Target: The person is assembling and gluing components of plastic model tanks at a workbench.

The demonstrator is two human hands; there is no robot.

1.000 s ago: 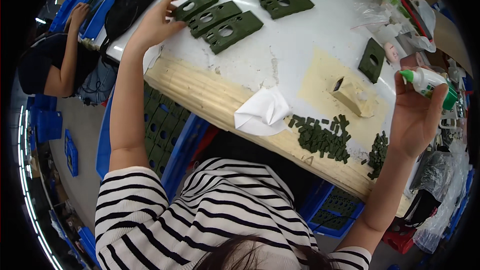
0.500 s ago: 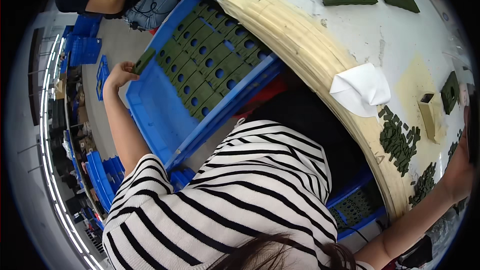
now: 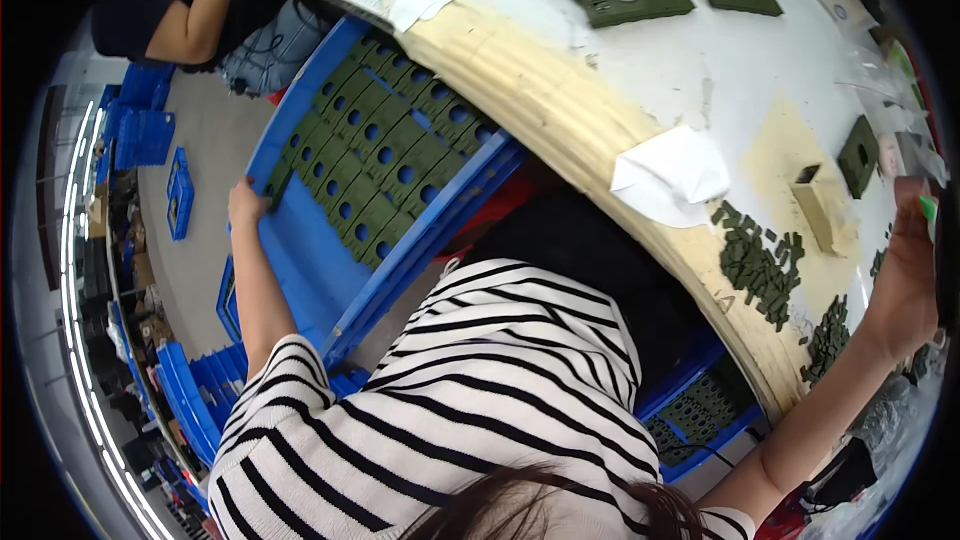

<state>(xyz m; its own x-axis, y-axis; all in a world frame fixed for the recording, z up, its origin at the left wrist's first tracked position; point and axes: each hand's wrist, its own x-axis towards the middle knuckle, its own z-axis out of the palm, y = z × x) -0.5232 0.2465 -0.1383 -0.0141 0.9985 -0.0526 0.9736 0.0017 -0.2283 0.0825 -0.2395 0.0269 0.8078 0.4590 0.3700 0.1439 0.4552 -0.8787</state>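
Note:
My left hand is closed on the edge of a dark green flat plate, at the left rim of a blue crate. That plate is tilted inside the rim, close to rows of similar green plates with round holes. On the far right, my right hand is raised over the table edge with fingers bent. A small bright green piece shows at its fingertips; what it belongs to is cut off by the picture's dark rim.
On the white table lie larger green plates, a crumpled white cloth, piles of small green pieces and a tan block. A co-worker's arm is at the upper left. Another blue crate stands under the table.
My left hand has lowered the green plate from above the crate's rim to inside it, beside the rows. The whole view has shifted slightly, and my right hand shows more fully.

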